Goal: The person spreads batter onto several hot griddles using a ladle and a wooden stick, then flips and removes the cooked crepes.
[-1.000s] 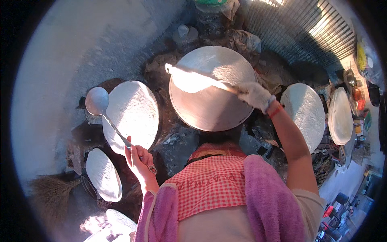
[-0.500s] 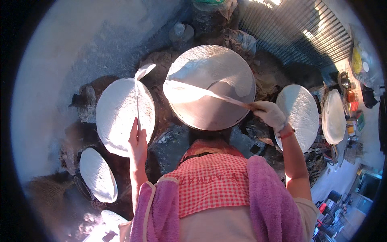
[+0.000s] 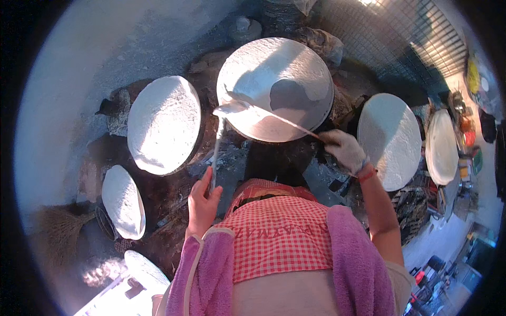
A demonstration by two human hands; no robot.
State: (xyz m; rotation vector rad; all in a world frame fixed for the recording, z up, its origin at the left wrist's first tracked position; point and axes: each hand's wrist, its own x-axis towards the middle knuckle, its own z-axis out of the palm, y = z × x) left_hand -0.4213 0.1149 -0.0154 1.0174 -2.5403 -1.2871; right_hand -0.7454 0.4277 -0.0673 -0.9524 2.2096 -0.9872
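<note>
A large round griddle (image 3: 263, 68), its top coated in a white layer, stands straight ahead. My right hand (image 3: 345, 151), in a white glove with a red band at the wrist, grips the thin stick handle of a long tool (image 3: 284, 119) that slants left across the griddle's near part. My bare left hand (image 3: 204, 203) holds a long pale-handled ladle-like utensil (image 3: 217, 147), pointing up at the griddle's near left rim. The two tool heads overlap there, so their exact shapes and whether they touch are unclear.
White-topped round griddles stand to the left (image 3: 164, 124) and right (image 3: 390, 139). Smaller white discs lie at the lower left (image 3: 123, 203) and far right (image 3: 441, 147). A straw broom (image 3: 63, 231) rests by the left wall. A metal grille (image 3: 421, 42) is at the back right.
My left hand has swung its utensil rightward, from over the left griddle to the middle one's near left rim. The right hand's tool still crosses the middle griddle. The whole view has shifted.
</note>
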